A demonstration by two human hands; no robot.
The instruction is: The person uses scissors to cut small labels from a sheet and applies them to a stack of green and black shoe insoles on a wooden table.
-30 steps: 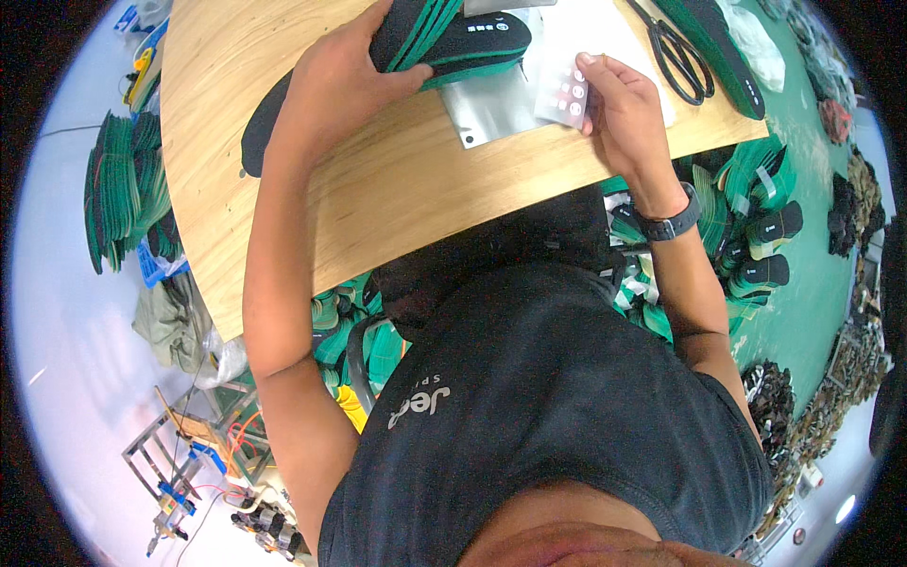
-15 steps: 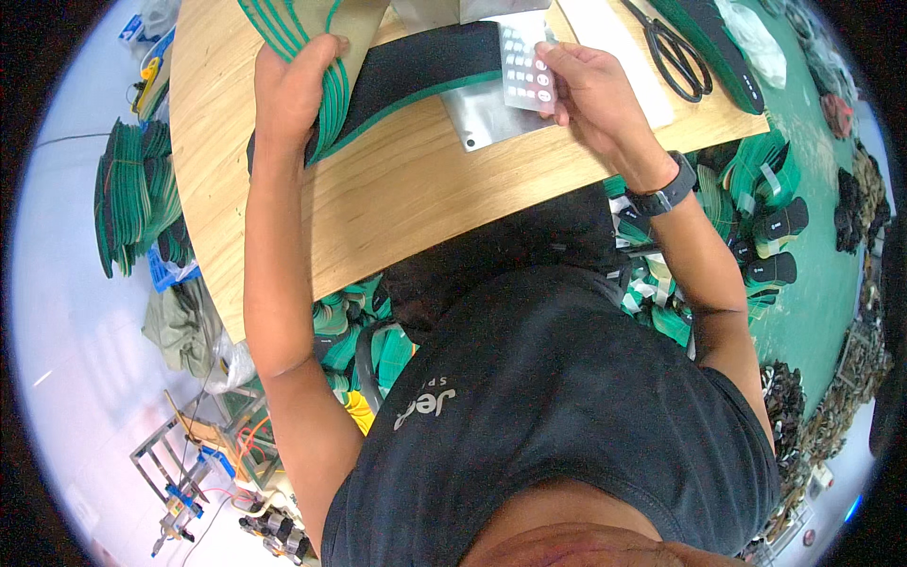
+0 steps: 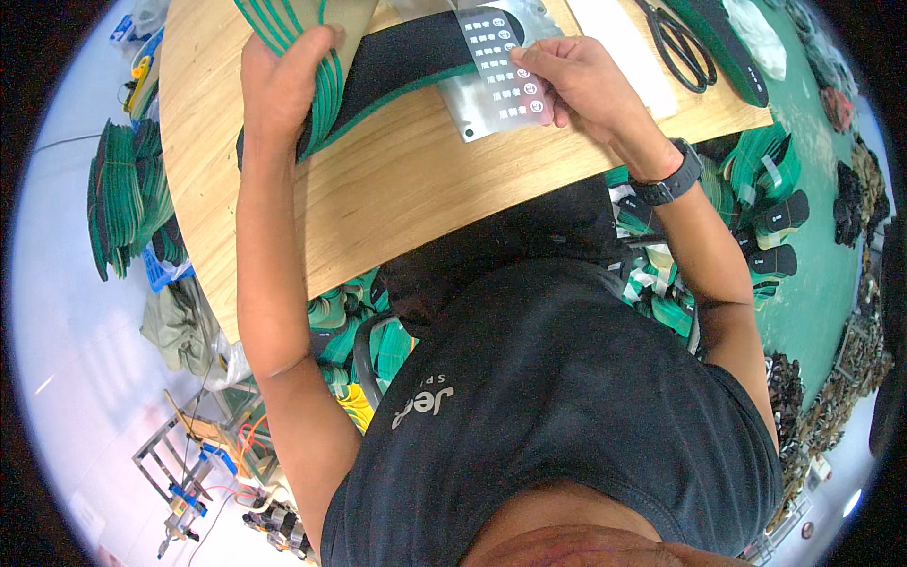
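On the left, my left hand [image 3: 281, 90] is closed round a fanned stack of green-edged insoles [image 3: 328, 106], thumb on top. Beneath the stack a black insole [image 3: 402, 64] with a green edge lies on the table, its rounded end to the right. My right hand [image 3: 595, 90] pinches the right edge of a translucent sticker sheet [image 3: 491, 68] with rows of white print, between thumb and fingers. That sheet hangs over the black insole's right end. Partly under both is a shiny grey plate [image 3: 461, 115] with a small dark hole near its corner.
Black-handled scissors [image 3: 685, 52] rest at the table's right, beside a white sheet [image 3: 628, 57] and another dark insole [image 3: 727, 47]. The wooden table [image 3: 378, 227] has a curved left edge. Bundles of green insoles [image 3: 128, 194] stand left of it, with more [image 3: 761, 170] at the right.
My right hand has shifted slightly left with the sticker sheet, which now faces up more fully, over the black insole's end. My left hand has moved a little left, still holding the stack.
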